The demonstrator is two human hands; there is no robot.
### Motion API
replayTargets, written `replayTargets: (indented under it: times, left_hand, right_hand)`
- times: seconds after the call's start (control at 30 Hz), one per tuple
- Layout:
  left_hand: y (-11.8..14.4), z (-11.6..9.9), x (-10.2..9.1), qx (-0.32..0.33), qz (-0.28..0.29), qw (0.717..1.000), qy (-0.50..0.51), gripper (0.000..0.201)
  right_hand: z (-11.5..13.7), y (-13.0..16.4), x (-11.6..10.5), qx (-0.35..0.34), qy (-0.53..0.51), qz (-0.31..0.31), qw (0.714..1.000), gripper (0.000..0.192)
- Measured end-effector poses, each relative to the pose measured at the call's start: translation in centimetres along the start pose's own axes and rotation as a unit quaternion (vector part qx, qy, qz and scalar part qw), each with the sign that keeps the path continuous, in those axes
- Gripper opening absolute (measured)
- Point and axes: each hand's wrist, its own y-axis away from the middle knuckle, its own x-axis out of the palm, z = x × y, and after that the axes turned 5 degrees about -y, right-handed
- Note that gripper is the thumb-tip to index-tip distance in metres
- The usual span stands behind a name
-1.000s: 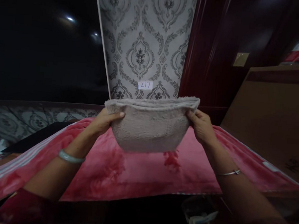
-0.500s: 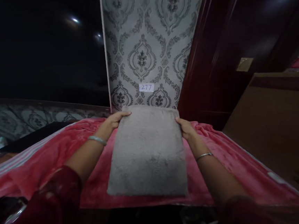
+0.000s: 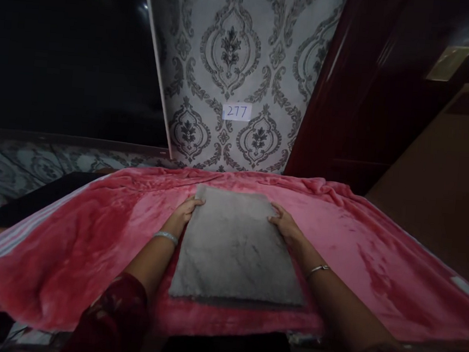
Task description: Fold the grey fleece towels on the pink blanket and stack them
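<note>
towel (image 3: 236,247) on blanket (image 3: 89,240) — centre | label (image 3: 237,111) on wall (image 3: 237,50) — behind

Dim room in home, likely bedroom or living space. Far wall: grey damask wallpaper (image 3: 236,61) with ornate medallions; small white label (image 3: 237,111) reading "277" stuck on it. Right: glossy dark red wooden door or wardrobe (image 3: 348,98); plain brown panel (image 3: 443,178) nearer on right. Left: large dark pane (image 3: 65,46) reflecting ceiling lights. Near: bench draped with plush pink blanket (image 3: 376,248), grey fluffy mat (image 3: 234,247) lying flat on top. Household textiles throughout.
</note>
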Motion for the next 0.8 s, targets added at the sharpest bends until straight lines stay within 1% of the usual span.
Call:
replayTargets:
  times: [0.07,0.13,0.2,0.23,0.27,0.3,0.33,0.37,0.4,0.43,0.47,0.5,0.53,0.57,0.6,0.63,0.7,0.8]
  left_hand:
    - [-0.3,0.1,0.2,0.001,-0.024,0.999,-0.031,0.035]
    - [-0.3,-0.2,0.6,0.015,-0.06,0.996,-0.064,0.039]
    - [0.1,-0.8,1.2,0.039,-0.101,0.99,-0.09,0.051]
    - [0.7,-1.0,1.6,0.059,-0.118,0.986,-0.107,0.057]
    - [1.7,-1.2,2.1,0.092,-0.122,0.978,-0.141,0.061]
    - [3.0,-1.3,2.7,0.137,-0.108,0.965,-0.197,0.061]
    - [4.6,-1.1,3.4,0.189,-0.071,0.941,-0.271,0.059]
    - [6.6,-0.7,4.0,0.248,-0.01,0.897,-0.365,0.054]
    - [8.8,-0.1,4.7,0.295,0.071,0.842,-0.446,0.05]
    - [11.1,0.7,5.3,0.32,0.159,0.79,-0.499,0.051]
    - [13.4,1.6,5.8,0.334,0.226,0.74,-0.538,0.055]
    - [15.4,2.5,6.2,0.34,0.254,0.703,-0.571,0.061]
    - [17.1,3.5,6.5,0.339,0.272,0.675,-0.596,0.065]
    - [18.4,4.3,6.7,0.338,0.28,0.654,-0.615,0.07]
    - [19.4,5.0,6.8,0.336,0.278,0.642,-0.63,0.074]
    - [19.9,5.5,6.8,0.335,0.276,0.634,-0.64,0.077]
    - [20.2,6.0,6.7,0.335,0.269,0.629,-0.648,0.078]
    - [20.0,5.9,6.6,0.34,0.269,0.627,-0.647,0.074]
  right_hand:
    - [-0.5,-0.2,0.4,-0.031,0.051,-0.021,0.998,0.074]
    - [-1.0,-0.1,0.5,-0.061,0.126,-0.049,0.989,0.073]
    - [-1.3,0.2,0.2,-0.074,0.18,-0.072,0.978,0.067]
    - [-1.3,0.5,0.0,-0.075,0.191,-0.078,0.975,0.065]
    - [-1.2,0.8,-0.3,-0.076,0.194,-0.083,0.974,0.062]
    - [-0.9,1.2,-0.4,-0.087,0.205,-0.085,0.971,0.061]
    - [-0.5,1.7,-0.4,-0.111,0.225,-0.077,0.965,0.06]
    - [-0.1,2.2,-0.2,-0.147,0.257,-0.055,0.954,0.059]
    - [0.4,2.9,0.2,-0.189,0.296,-0.017,0.936,0.058]
    - [0.9,3.6,0.9,-0.229,0.339,0.035,0.912,0.057]
    - [1.3,4.3,1.7,-0.261,0.381,0.097,0.882,0.056]
    - [1.6,5.0,2.5,-0.28,0.414,0.162,0.851,0.055]
    - [1.8,5.5,3.4,-0.284,0.435,0.222,0.825,0.054]
    - [1.9,5.9,4.2,-0.281,0.447,0.272,0.804,0.053]
    - [1.8,6.1,4.8,-0.276,0.454,0.31,0.788,0.052]
    - [1.7,6.0,5.3,-0.27,0.457,0.336,0.778,0.052]
    - [1.4,5.1,5.7,-0.258,0.461,0.347,0.775,0.053]
    - [1.1,2.6,5.5,-0.245,0.474,0.321,0.783,0.055]
